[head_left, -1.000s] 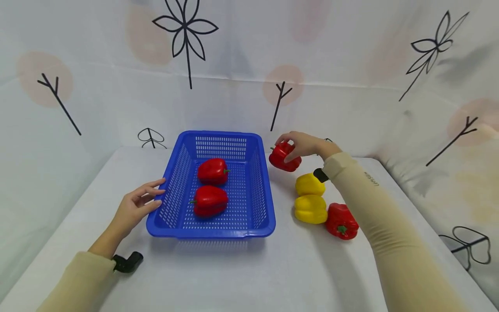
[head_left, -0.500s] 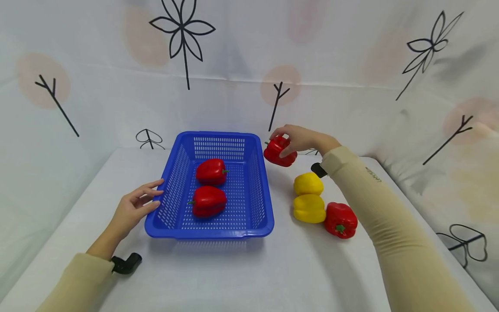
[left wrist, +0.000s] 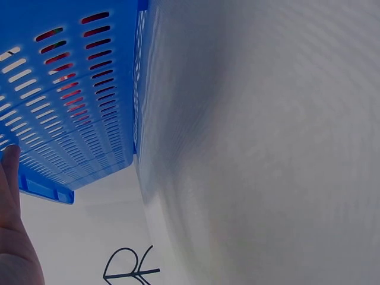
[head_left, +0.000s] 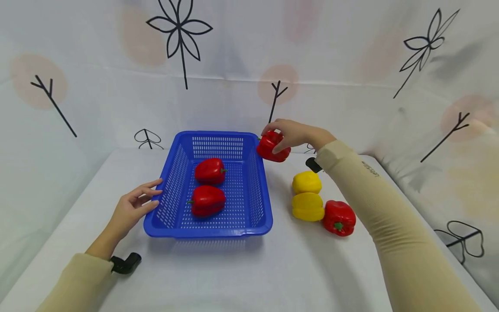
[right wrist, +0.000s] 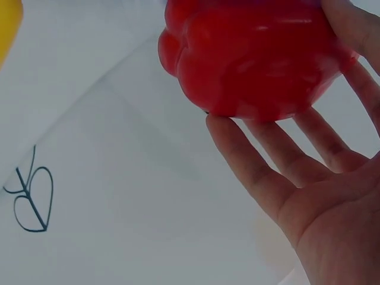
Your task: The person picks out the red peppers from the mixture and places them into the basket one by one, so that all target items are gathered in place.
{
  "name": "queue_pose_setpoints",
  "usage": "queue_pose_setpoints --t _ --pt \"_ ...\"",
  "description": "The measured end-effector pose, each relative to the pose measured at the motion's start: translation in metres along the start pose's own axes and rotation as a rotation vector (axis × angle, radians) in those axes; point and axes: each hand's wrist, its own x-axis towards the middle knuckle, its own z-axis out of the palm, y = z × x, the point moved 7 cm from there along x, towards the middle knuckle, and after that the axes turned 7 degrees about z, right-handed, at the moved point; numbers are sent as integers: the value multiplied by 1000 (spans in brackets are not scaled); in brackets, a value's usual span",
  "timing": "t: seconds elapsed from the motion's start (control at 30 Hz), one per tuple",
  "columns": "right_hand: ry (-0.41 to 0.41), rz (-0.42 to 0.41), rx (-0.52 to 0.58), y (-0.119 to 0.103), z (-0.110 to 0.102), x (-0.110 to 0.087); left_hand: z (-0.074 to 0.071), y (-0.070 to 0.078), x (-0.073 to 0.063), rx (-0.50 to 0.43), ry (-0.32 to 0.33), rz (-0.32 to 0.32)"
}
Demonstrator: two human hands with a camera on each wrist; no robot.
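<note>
My right hand [head_left: 292, 133] grips a red bell pepper [head_left: 273, 147] between thumb and fingers, raised beside the back right corner of the blue basket [head_left: 267, 203]. In the right wrist view the thumb lies on one side of this red bell pepper [right wrist: 255, 59] and the fingertips on the other. The left hand [head_left: 134, 207] touches the basket's left rim with its fingers extended. Inside the basket lie two red bell peppers, one farther back [head_left: 210, 171] and one nearer [head_left: 208, 201]. In the left wrist view, part of the left hand [left wrist: 15, 231] shows against the basket wall [left wrist: 65, 107].
Right of the basket, two yellow bell peppers, a back one [head_left: 306, 182] and a front one [head_left: 308, 207], sit together on the white table [head_left: 187, 277]. Another red bell pepper [head_left: 338, 218] stands beside them. A patterned white cloth [head_left: 234, 52] hangs behind.
The right hand has carried its red bell pepper left and slightly up, closer to the basket's back right corner. The left hand stays at the basket rim.
</note>
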Motion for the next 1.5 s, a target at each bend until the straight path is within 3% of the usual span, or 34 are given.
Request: queue_pose_setpoints --t 0.67,1.5 --pt "-17 -89 -24 -44 3 7 1 -2 0 -4 2 12" --pt "-77 -194 -41 -84 33 28 0 -2 -1 2 3 -16"
